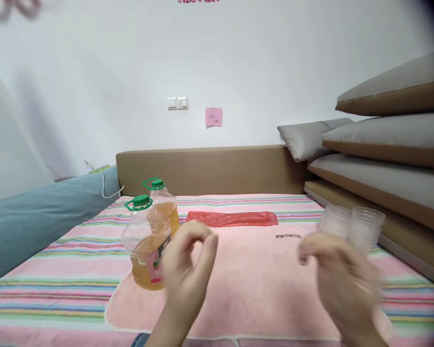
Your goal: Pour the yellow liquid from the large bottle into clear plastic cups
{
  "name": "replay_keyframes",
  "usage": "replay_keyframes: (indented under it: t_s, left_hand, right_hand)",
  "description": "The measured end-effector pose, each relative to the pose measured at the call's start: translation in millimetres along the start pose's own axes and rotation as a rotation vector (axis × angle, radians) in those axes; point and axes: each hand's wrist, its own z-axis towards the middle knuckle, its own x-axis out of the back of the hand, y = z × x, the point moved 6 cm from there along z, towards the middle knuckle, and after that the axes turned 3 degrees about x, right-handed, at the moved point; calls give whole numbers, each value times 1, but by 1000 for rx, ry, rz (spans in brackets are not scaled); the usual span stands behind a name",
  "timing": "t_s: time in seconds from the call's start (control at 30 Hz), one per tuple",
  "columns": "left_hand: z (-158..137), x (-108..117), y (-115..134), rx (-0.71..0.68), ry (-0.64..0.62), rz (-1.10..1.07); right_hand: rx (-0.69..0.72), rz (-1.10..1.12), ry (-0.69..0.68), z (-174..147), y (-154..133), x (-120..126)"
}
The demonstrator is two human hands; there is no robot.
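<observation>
One front bottle [144, 262] and one rear bottle [172, 215], both green-capped and part-filled with amber liquid, are shown in the head view at the left of a pink mat [253, 289]. Before the front bottle, the left hand [188, 270] is held with fingers curled towards the thumb, around a narrow gap in which nothing is seen. The right hand [342, 277] is blurred and half curled before stacked clear cups [367, 226]; whether anything is held or touched by it cannot be told. Red plastic [231, 219] is laid along the mat's far edge. A pause between grips is suggested; for a bottle or cup to be grasped, wider fingers would be called for. Mat lettering [288, 236] can apparently be read as "A new star"; on a pink note [213, 117], the handwriting is barely legible, and no brand can be made out on the front bottle's label [155, 265].
</observation>
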Motion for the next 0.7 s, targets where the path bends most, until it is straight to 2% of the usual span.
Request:
replay_keyframes:
  t_s: [0.07, 0.1, 0.17, 0.27, 0.4, 0.7]
  left_hand:
    - [4, -47, -59, 379, -267, -76]
    - [-4, -70, -93, 657, -414, -98]
    - [-15, -96, -143, 850, -499, -88]
    - [-35, -115, -194, 1001, -581, -102]
    - [-52, -117, -217, 1106, -625, -160]
    - [-80, -110, -220, 1238, -697, -207]
  right_hand:
    - [-377, 72, -178, 4, 65, -33]
    - [-594, 73, -251, -2, 96, -46]
    - [-698, 84, -313, -7, 131, -60]
    - [-752, 111, -366, -19, 155, -64]
    - [-855, 148, -427, -35, 167, -59]
    - [-1022, 227, -530, -64, 190, -63]
